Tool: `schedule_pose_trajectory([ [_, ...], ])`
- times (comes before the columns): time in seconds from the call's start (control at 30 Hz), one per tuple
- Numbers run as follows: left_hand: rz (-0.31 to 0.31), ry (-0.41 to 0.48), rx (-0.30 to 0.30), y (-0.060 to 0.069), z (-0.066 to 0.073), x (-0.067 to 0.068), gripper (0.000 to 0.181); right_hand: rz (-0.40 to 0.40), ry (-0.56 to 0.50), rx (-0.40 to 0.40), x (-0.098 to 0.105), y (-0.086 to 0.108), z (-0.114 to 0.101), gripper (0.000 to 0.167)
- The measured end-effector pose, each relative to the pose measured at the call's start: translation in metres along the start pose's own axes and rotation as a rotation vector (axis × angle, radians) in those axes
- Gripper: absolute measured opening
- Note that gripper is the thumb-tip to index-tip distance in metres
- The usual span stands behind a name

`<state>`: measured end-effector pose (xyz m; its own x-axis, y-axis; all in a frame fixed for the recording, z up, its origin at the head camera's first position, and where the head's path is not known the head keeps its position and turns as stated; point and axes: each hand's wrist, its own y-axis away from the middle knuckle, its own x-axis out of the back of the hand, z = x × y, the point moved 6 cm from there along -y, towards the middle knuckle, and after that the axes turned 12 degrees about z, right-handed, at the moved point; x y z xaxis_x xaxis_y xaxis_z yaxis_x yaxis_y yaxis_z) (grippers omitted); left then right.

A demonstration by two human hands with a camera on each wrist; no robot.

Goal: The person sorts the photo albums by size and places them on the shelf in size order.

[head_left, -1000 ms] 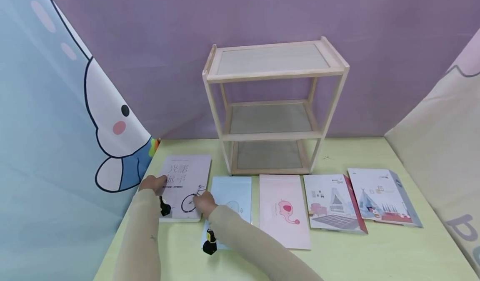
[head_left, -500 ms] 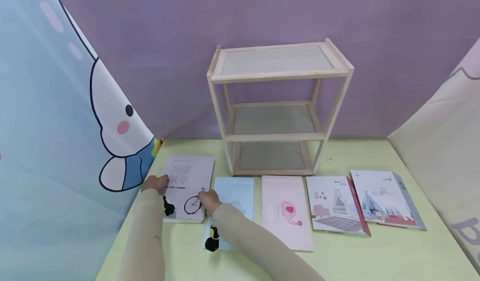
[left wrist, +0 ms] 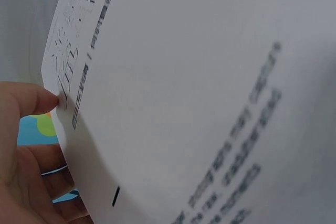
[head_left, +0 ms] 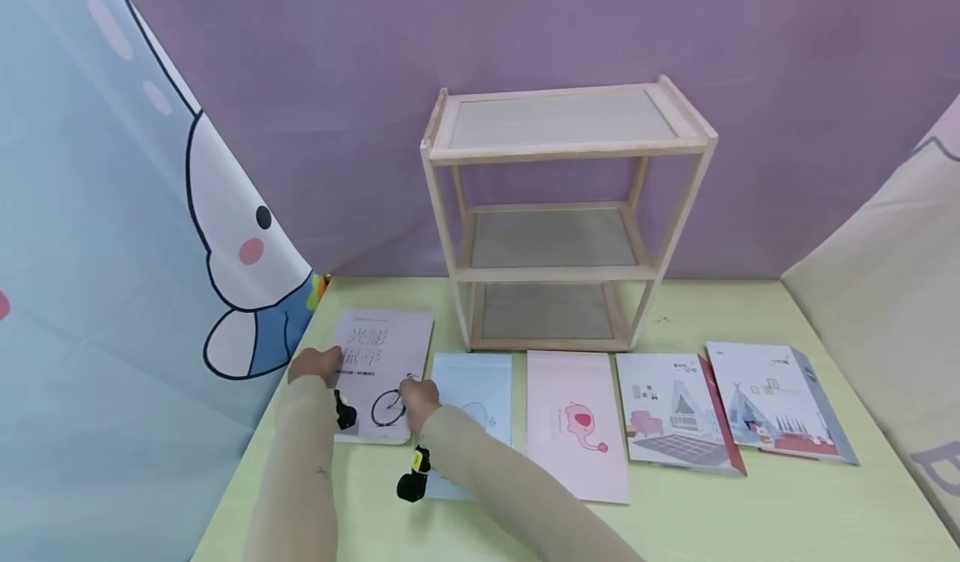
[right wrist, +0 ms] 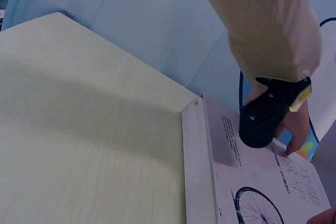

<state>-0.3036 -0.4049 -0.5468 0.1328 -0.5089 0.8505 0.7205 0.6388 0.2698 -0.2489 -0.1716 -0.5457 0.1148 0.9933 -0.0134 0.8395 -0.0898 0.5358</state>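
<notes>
A thick white book [head_left: 382,345] with a bicycle picture lies at the left of the table. My left hand [head_left: 313,365] grips its left edge; in the left wrist view the thumb of that hand [left wrist: 31,145] rests at the cover's edge [left wrist: 157,77], the other fingers beside and partly behind it. My right hand [head_left: 420,399] holds the right edge near the bicycle wheel, its lower fingers hidden. In the right wrist view the book [right wrist: 226,145] shows its spine side, and only a bit of my right hand [right wrist: 323,217] shows at the corner.
Right of the book lie a blue booklet [head_left: 472,378], partly under my right arm, a pink elephant booklet [head_left: 570,378] and two illustrated books [head_left: 675,412] [head_left: 772,395]. Behind them stands a three-tier wooden shelf [head_left: 573,273], with a purple curtain [head_left: 360,128] at its back.
The head view has shifted, so everything appears slightly farther right. Both hands keep their places on the white book; the black device at my right wrist has swung a little left.
</notes>
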Motion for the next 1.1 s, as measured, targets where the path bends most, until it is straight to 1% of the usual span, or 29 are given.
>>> schedule_pose_trajectory([
  [0.07, 0.001, -0.014, -0.019, -0.0012, -0.0008, 0.0009, 0.057, -0.013, -0.041, -0.016, -0.0022, 0.0020, 0.0009, 0.066],
  [0.17, 0.012, -0.040, -0.042, -0.0027, -0.0009, 0.0014, 0.059, -0.018, -0.062, -0.021, -0.0020, 0.0047, -0.0006, 0.064],
  [0.27, 0.020, -0.040, -0.037, -0.0015, -0.0007, 0.0025, 0.060, -0.026, -0.069, -0.015, -0.0009, 0.0070, -0.0032, 0.062],
  [0.4, 0.018, -0.032, -0.041, 0.0003, -0.0007, 0.0040, 0.059, -0.033, -0.074, -0.026, -0.0005, 0.0085, -0.0030, 0.060],
  [0.53, 0.021, -0.028, -0.063, -0.0024, -0.0022, 0.0027, 0.056, -0.035, -0.079, -0.027, -0.0018, 0.0070, -0.0013, 0.059],
  [0.67, 0.015, -0.023, -0.073, -0.0048, -0.0033, 0.0003, 0.055, -0.028, -0.071, -0.008, -0.0032, 0.0045, 0.0002, 0.058],
  [0.87, 0.014, -0.021, -0.053, -0.0066, -0.0034, -0.0014, 0.056, -0.024, -0.064, -0.009, -0.0039, 0.0026, 0.0026, 0.058],
  [0.93, 0.015, -0.016, -0.035, -0.0072, -0.0043, -0.0020, 0.055, -0.023, -0.065, -0.011, -0.0043, 0.0022, 0.0030, 0.059],
  [1.1, 0.019, -0.017, -0.046, -0.0051, -0.0045, 0.0006, 0.056, -0.026, -0.060, -0.019, -0.0055, 0.0021, 0.0049, 0.062],
])
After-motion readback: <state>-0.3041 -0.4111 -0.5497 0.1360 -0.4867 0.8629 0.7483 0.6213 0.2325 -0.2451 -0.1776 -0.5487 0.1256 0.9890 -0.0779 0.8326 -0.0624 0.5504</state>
